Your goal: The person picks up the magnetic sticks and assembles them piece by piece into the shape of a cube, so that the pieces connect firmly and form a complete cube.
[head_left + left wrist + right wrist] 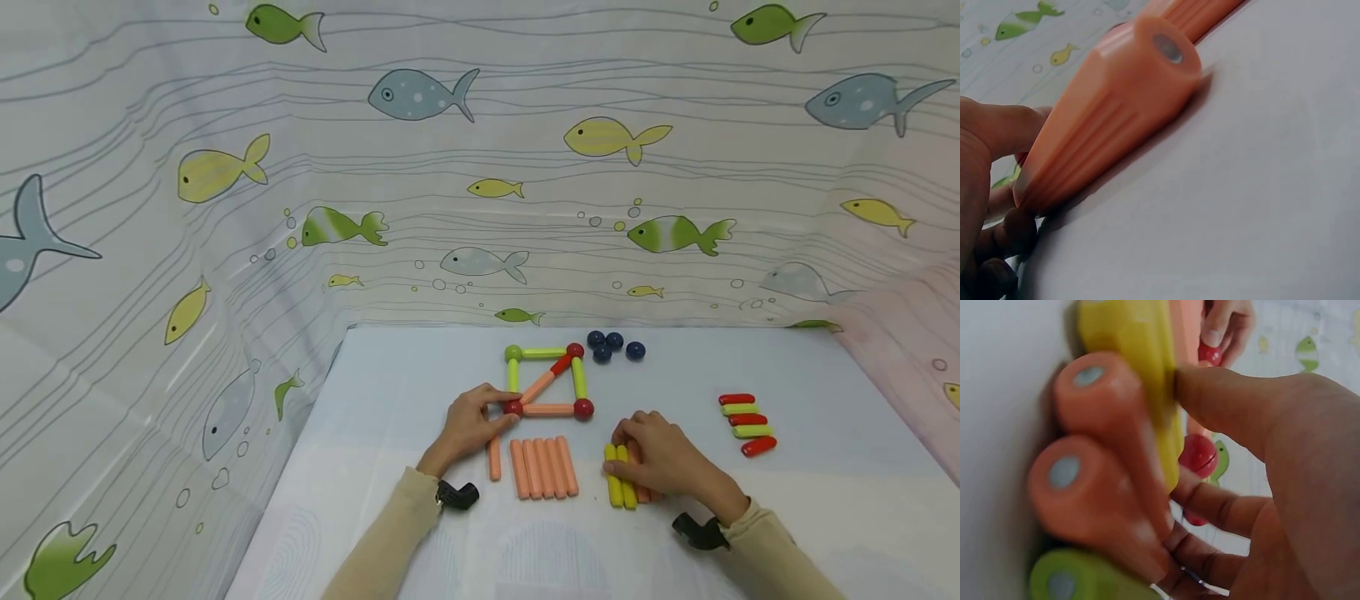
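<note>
My left hand [468, 423] holds a red ball [513, 408] between thumb and fingers, at the near left corner of a square frame of sticks and balls. A loose orange stick [494, 458] lies just below that hand; in the left wrist view an orange stick [1110, 112] with a metal end fills the middle. To the right, my right hand [663, 454] pinches a yellow stick [627, 496] that lies against another yellow stick [613, 493]. Beside these, partly hidden by the hand, are orange sticks [1094, 487] and a green stick [1085, 578].
Several orange sticks [543, 469] lie in a row between the hands. Dark blue balls [602, 354] sit behind the frame on the white table [405, 367]. Red and green sticks [747, 420] form a column at right. A fish-patterned cloth [420, 217] stands behind.
</note>
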Tool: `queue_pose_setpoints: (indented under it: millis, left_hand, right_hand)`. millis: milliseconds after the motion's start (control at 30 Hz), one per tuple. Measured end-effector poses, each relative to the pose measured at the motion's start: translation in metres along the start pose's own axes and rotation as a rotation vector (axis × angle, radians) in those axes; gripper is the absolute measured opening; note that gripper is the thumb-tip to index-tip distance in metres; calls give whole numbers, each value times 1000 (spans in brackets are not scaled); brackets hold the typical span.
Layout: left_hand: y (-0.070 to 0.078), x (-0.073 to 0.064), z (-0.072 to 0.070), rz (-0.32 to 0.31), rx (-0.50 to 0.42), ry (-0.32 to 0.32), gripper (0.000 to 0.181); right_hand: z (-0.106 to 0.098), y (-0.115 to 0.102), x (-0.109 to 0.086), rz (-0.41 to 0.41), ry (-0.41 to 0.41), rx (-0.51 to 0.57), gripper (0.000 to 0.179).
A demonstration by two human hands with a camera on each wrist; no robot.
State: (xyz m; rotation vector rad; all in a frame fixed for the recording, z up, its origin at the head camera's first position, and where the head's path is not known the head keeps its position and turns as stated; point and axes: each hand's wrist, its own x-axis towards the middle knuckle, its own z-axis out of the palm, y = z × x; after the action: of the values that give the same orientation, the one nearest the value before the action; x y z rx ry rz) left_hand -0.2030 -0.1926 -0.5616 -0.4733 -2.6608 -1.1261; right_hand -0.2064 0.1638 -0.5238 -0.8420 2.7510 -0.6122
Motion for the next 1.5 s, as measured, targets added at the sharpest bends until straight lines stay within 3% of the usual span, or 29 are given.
queue_pose_setpoints:
  millis: [100,233,367,633,933,1233,1367,1500]
  left_hand:
    - [0,0,0,-4,6,5,35]
    - [0,-1,1,-23,-1,1,41]
    - [0,-3,2,-67,-21,4,37]
    - [-3,-5,-2,-134,-94,12,29]
    - [-8,-6,-1,-164,-133,21,28]
    - [-6,-5,-1,-158,-169,23,30]
    - [-4,-4,-2,-157,-195,22,31]
    - [-4,-4,-3,-152,-198,21,31]
  right_hand:
    - [3,-4,2,6,-1,36,41]
    - [7,-5,6,33,-19,166,38]
    - [7,-4,10,-9,7,301,34]
    - [-3,-19,24,-48,246,349,33]
    - [-5,-46,67,-160,455,476,26]
    - [3,-84,109,-348,445,504,26]
    - [10,-93,118,-363,412,537,28]
    - [18,-95,122,-330,371,547,28]
